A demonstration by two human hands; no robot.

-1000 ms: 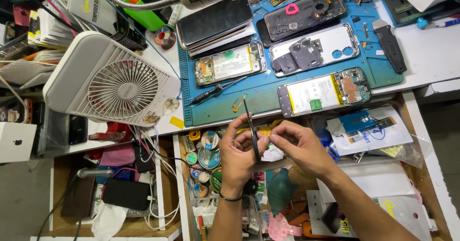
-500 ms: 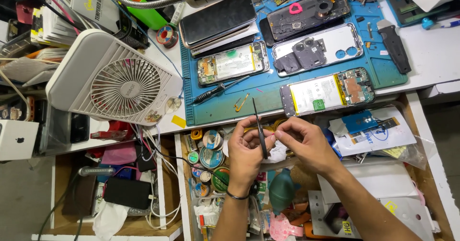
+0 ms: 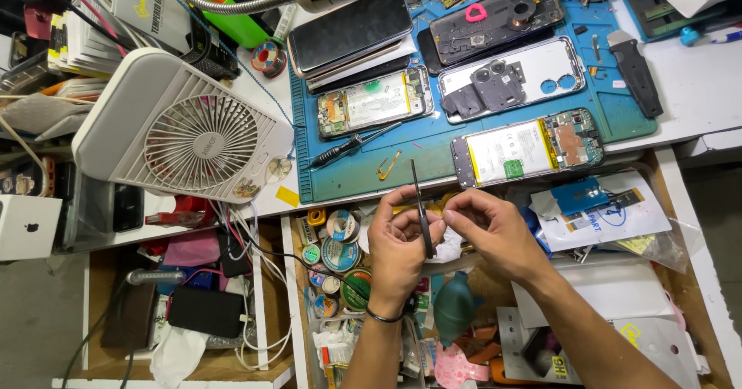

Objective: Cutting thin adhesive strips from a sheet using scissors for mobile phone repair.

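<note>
Head view: a thin dark tool, tweezers or slim scissors by the look (image 3: 418, 203), is gripped upright in the left hand (image 3: 398, 238), fingers curled shut round its lower part, tip pointing up toward the blue mat (image 3: 348, 174). The right hand (image 3: 495, 231) is pinched closed at thumb and forefinger just beside the tool; something tiny may be held there, but it cannot be made out. Both hands are held over the open drawer of tape rolls (image 3: 340, 254), below the surface edge. An opened phone with its battery exposed (image 3: 525, 148) lies on the mat, near above the hands. Step judged: a small part is being worked between tool and fingertips. A steady, fine pinch would be called for next.
</note>
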